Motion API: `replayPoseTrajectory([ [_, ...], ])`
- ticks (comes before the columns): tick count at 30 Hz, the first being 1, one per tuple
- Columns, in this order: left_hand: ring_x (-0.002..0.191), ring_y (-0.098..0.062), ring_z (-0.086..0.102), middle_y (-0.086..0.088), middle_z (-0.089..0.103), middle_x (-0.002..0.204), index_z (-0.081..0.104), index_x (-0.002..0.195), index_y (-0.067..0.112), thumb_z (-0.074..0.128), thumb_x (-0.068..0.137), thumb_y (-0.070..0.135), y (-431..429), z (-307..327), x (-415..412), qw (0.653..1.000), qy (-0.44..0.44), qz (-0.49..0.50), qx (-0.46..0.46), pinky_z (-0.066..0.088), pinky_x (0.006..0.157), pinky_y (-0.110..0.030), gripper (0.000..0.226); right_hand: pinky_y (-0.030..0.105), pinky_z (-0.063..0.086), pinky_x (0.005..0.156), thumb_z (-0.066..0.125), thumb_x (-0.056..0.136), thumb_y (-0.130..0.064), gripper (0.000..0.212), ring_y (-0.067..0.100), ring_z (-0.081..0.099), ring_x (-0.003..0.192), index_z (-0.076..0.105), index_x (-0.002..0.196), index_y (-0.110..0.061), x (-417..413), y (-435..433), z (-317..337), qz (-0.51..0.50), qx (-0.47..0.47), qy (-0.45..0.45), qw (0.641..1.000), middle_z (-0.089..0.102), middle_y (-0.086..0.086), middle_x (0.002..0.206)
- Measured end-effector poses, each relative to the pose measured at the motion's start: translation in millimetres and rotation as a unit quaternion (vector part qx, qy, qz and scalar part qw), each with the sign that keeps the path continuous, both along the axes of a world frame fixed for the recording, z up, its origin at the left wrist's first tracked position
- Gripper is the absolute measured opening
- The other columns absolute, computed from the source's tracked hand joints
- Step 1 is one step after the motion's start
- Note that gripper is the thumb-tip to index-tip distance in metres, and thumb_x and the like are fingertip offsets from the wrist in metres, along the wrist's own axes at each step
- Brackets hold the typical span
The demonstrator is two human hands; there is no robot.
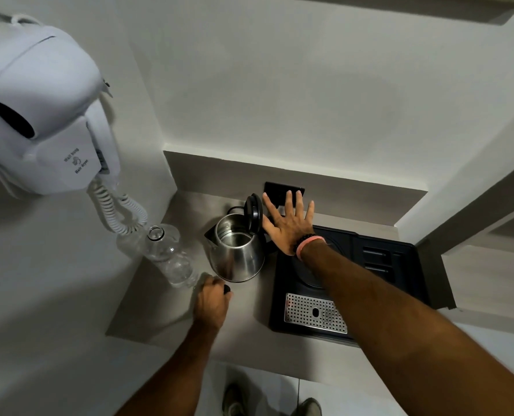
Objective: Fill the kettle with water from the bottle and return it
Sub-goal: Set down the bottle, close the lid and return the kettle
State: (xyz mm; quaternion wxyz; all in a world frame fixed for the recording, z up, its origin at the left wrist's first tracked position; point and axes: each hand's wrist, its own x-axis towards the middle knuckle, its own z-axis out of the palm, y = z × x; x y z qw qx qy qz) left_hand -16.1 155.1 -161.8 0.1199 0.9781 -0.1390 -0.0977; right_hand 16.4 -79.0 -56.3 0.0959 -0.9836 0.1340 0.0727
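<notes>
Right hand (288, 232) beside kettle (237, 253) | left hand (212, 303) near bottle (168, 256)

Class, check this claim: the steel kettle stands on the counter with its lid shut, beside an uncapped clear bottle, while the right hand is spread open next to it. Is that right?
Not quite. The head view shows the kettle with its lid flipped open, not shut. The rest holds: it stands on the counter beside the uncapped bottle, right hand spread open alongside.

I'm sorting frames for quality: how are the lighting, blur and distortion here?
Head view: dim, flat light; wide-angle bending at the edges, stretching the hair dryer; the left hand is slightly motion-blurred; faint reflections on the steel kettle; the clear bottle is low in contrast.
</notes>
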Motion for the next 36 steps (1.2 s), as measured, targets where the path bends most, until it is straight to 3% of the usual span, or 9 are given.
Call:
replayPoseTrajectory([
  [4,0.09,-0.027,0.069,-0.012,0.063,0.118,0.071,0.112,0.006,0.07,0.092,0.02,6.9,43.9,-7.5,0.987,-0.059,0.025,-0.145,0.057,0.082,-0.035,0.024,0.065,-0.013,0.114,-0.015,0.073,-0.077,0.082,0.041,-0.018,0.15,-0.016,0.15,-0.049,0.6,-0.7,-2.4,0.001,-0.001,0.0,1.0,-0.01,0.018,0.166],
  [8,0.078,-0.022,0.069,-0.009,0.069,0.098,0.072,0.11,0.006,0.08,0.083,0.01,18.4,104.0,-4.9,0.94,-0.232,0.017,-0.249,0.05,0.068,-0.022,0.028,0.065,-0.013,0.115,-0.013,0.076,-0.076,0.079,0.04,-0.018,0.15,-0.016,0.15,-0.049,0.0,0.6,-2.6,0.003,0.006,0.001,1.0,-0.01,0.018,0.166],
  [11,0.082,-0.019,0.067,-0.007,0.072,0.097,0.073,0.105,0.007,0.076,0.089,0.015,33.3,144.5,7.4,0.889,-0.377,0.03,-0.259,0.05,0.075,-0.023,0.018,0.065,-0.013,0.115,-0.012,0.077,-0.076,0.077,0.04,-0.018,0.15,-0.018,0.149,-0.049,0.2,1.8,-0.8,0.008,0.001,0.003,1.0,-0.01,0.018,0.166],
  [13,0.088,-0.023,0.068,-0.009,0.074,0.101,0.075,0.103,0.006,0.074,0.091,0.017,45.4,159.6,16.2,0.873,-0.411,0.071,-0.252,0.051,0.084,-0.029,0.016,0.065,-0.013,0.114,-0.007,0.082,-0.074,0.072,0.041,-0.018,0.15,-0.018,0.149,-0.049,-0.7,-0.2,-0.7,0.011,-0.004,0.006,1.0,-0.011,0.018,0.166],
  [17,0.087,-0.032,0.07,-0.012,0.076,0.099,0.077,0.1,0.005,0.077,0.086,0.011,62.2,164.9,29.8,0.887,-0.371,0.135,-0.24,0.052,0.083,-0.037,0.015,0.065,-0.013,0.114,0.003,0.092,-0.07,0.066,0.042,-0.017,0.15,-0.018,0.15,-0.048,-1.2,-1.2,-0.3,0.013,-0.008,0.011,1.0,-0.01,0.019,0.166],
  [21,0.083,-0.032,0.072,-0.012,0.077,0.097,0.078,0.097,0.004,0.079,0.081,0.005,65.4,158.0,35.4,0.9,-0.342,0.129,-0.237,0.054,0.08,-0.04,0.016,0.065,-0.012,0.115,0.004,0.093,-0.069,0.065,0.042,-0.017,0.15,-0.018,0.15,-0.048,-2.3,1.0,0.6,0.009,-0.003,0.015,1.0,-0.01,0.019,0.166],
  [27,0.091,-0.028,0.068,-0.01,0.07,0.1,0.08,0.092,0.007,0.084,0.079,0.018,64.3,157.8,41.5,0.89,-0.278,0.196,-0.303,0.046,0.084,-0.03,0.018,0.064,-0.012,0.115,0.001,0.09,-0.069,0.067,0.041,-0.017,0.15,-0.018,0.15,-0.047,-4.4,2.7,3.4,0.003,-0.001,0.02,1.0,-0.009,0.018,0.166],
  [33,0.093,-0.027,0.069,-0.005,0.073,0.103,0.08,0.095,0.013,0.079,0.084,0.019,65.2,163.2,41.8,0.904,-0.27,0.192,-0.271,0.041,0.08,-0.026,0.012,0.064,-0.012,0.115,0.0,0.089,-0.07,0.068,0.041,-0.015,0.151,-0.018,0.15,-0.048,-4.3,1.9,3.3,-0.001,0.008,0.028,1.0,-0.005,0.018,0.166],
  [36,0.095,-0.03,0.07,-0.009,0.075,0.104,0.079,0.1,0.011,0.077,0.087,0.016,67.4,163.1,41.7,0.913,-0.279,0.173,-0.241,0.045,0.08,-0.03,0.014,0.065,-0.01,0.116,0.0,0.089,-0.07,0.068,0.041,-0.014,0.151,-0.017,0.151,-0.048,-4.2,2.8,4.1,-0.001,0.013,0.028,1.0,-0.004,0.017,0.167],
])
